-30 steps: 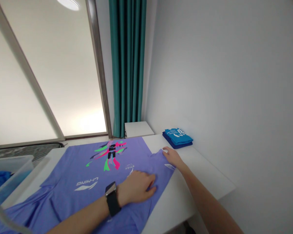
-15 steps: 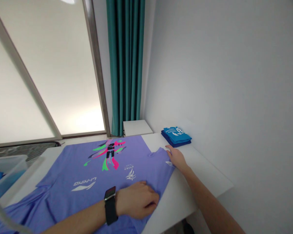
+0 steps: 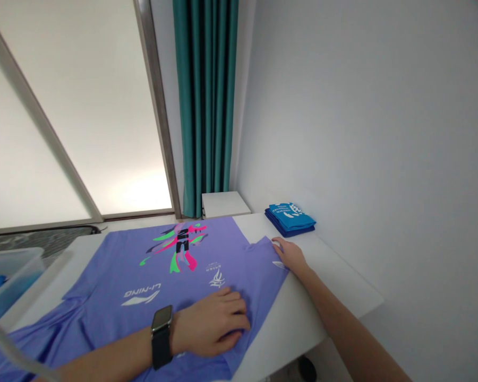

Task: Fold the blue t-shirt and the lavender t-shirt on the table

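Note:
A purple T-shirt point(image 3: 143, 276) with white LI-NING lettering and a pink, green and black graphic lies spread on the white table. My left hand point(image 3: 213, 322), with a black watch point(image 3: 161, 335) on the wrist, rests palm down on the shirt near its closer edge. Its fingers are slightly bent and apart, their tips against the cloth. At the right, my right hand point(image 3: 290, 255) pinches the sleeve's corner between thumb and fingers. Folds bunch the shirt's lower left part.
A folded stack of blue garments point(image 3: 290, 218) sits by the wall. At the left is a clear plastic bin point(image 3: 22, 284) with blue cloth inside. A white cabinet point(image 3: 225, 204) and a green curtain point(image 3: 207, 106) stand behind the white table point(image 3: 338, 286). A blurred pale tube point(image 3: 11, 353) crosses the lower left.
My left hand has shifted left over the shirt, and its fingers have loosened and spread. My right hand keeps its pinch on the sleeve. The view has shifted slightly.

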The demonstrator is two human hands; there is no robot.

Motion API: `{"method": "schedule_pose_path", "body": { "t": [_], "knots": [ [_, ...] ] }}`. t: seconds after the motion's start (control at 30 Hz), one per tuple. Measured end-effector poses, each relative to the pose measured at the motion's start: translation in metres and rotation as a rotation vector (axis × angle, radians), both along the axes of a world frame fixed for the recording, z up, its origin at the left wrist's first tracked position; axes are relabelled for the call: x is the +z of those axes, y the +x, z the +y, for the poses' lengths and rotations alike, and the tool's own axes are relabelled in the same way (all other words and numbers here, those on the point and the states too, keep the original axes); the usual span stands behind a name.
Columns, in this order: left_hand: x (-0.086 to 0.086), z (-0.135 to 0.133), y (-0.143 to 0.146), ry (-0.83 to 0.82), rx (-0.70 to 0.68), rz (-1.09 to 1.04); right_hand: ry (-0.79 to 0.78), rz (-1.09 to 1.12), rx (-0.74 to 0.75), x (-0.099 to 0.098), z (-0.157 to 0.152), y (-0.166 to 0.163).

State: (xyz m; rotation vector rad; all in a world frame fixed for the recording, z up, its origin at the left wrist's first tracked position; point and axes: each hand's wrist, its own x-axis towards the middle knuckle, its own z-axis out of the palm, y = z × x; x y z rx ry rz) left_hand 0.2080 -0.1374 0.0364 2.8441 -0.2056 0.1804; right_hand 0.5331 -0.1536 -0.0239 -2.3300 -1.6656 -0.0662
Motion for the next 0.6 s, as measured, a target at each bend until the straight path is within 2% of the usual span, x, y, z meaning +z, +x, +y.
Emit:
{"method": "schedule_pose_path", "body": {
  "t": [0.1,0.23,0.37,0.47,0.6],
  "knots": [
    [0.005,0.001,-0.005,-0.034,-0.052,0.054,0.035,-0.004,0.005,0.001,-0.003,-0.001],
    [0.009,0.001,-0.012,-0.073,-0.051,0.091,0.129,-0.051,0.033,0.007,-0.01,-0.012],
    [0.009,-0.008,-0.013,0.079,-0.067,0.037,0.21,-0.077,0.185,0.011,-0.018,-0.047],
    [0.007,-0.015,-0.009,0.233,-0.124,-0.04,0.154,-0.006,0.316,0.007,-0.022,-0.074],
    [0.003,-0.015,-0.008,0.314,-0.17,-0.088,0.074,-0.051,0.359,-0.003,-0.026,-0.084]
  ]
}}
